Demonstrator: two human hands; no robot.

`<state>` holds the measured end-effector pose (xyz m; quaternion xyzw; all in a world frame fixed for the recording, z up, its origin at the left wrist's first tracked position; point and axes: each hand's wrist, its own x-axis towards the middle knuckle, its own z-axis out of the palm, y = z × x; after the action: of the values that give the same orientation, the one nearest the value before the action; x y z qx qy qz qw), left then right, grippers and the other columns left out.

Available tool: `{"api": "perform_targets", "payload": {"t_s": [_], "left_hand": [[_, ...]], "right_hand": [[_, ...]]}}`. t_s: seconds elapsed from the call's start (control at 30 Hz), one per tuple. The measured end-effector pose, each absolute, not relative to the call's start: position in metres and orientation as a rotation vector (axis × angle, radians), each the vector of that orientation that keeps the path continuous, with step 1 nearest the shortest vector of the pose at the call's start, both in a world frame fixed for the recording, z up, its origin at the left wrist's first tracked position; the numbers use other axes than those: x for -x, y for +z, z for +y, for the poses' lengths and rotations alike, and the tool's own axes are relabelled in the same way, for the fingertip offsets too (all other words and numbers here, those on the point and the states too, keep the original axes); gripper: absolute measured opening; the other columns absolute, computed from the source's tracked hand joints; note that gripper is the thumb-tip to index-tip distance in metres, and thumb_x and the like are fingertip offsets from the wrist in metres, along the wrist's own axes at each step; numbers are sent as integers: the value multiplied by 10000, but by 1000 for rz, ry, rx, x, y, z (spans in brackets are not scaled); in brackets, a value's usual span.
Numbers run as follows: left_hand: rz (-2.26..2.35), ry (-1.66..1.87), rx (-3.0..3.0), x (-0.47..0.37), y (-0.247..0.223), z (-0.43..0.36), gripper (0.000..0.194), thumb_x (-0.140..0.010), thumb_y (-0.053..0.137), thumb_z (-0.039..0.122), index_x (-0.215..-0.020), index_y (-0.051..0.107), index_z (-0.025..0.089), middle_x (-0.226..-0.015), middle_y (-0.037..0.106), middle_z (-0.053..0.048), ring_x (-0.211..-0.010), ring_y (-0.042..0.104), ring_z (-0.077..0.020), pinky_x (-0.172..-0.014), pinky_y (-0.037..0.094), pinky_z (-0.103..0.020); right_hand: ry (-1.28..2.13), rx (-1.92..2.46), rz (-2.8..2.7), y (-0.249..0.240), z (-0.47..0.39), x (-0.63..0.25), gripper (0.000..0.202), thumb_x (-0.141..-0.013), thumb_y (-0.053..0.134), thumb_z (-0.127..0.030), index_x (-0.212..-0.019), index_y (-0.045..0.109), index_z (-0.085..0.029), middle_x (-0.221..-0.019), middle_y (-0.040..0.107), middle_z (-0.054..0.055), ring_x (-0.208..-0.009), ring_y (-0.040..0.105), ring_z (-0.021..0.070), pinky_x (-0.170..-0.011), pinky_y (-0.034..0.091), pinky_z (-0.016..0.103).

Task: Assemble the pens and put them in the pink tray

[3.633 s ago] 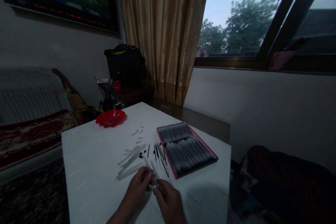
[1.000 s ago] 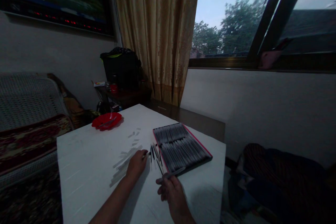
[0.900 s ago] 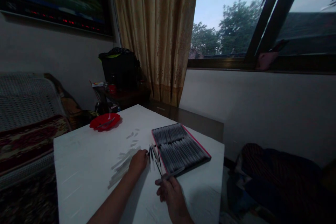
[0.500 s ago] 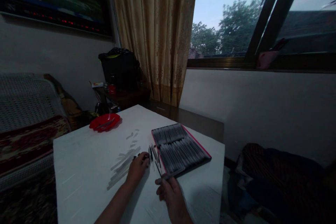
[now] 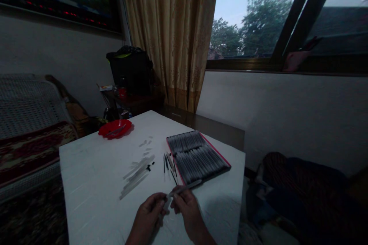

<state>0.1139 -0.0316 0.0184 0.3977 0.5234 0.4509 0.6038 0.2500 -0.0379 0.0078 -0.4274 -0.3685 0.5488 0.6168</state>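
My right hand is closed around a grey, see-through pen barrel that slants up to the right. My left hand has come close to the barrel's lower left end, thumb and fingers pinched on what looks like a small black piece, largely hidden. Several thin pen refills lie just beyond the hands. Left of them is a loose pile of grey pen barrels, with a few small black pieces at its right edge.
A red-edged tray packed with rows of grey and black pens lies on the white table. Smaller grey pieces lie beyond the pile. A red scalloped dish holding a slender item stands at the far left edge.
My left hand has drawn back from beside the small black pieces and refills to the end of the barrel in my right hand. The right hand stays nearly in place, still holding the barrel.
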Motion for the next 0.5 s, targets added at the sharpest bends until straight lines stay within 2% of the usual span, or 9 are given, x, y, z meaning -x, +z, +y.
{"api": "perform_targets", "payload": {"t_s": [0.27, 0.5], "left_hand": [[1185, 1081, -1000, -111, 16, -30, 431, -546, 775, 499, -818, 734, 167, -657, 718, -57, -585, 640, -179, -531, 479, -263], [1237, 1108, -1049, -108, 19, -28, 430, -520, 778, 494, -796, 758, 165, -711, 749, -64, -577, 643, -188, -583, 510, -294]], "right_hand": [[1270, 1022, -867, 11, -39, -248, 328, -646, 741, -422, -803, 616, -163, -555, 561, -43, -498, 488, 98, -455, 345, 202], [1261, 1029, -855, 12, -40, -247, 315, -623, 747, -393, -800, 625, -162, -579, 579, -36, -504, 505, 102, -449, 342, 201]]}}
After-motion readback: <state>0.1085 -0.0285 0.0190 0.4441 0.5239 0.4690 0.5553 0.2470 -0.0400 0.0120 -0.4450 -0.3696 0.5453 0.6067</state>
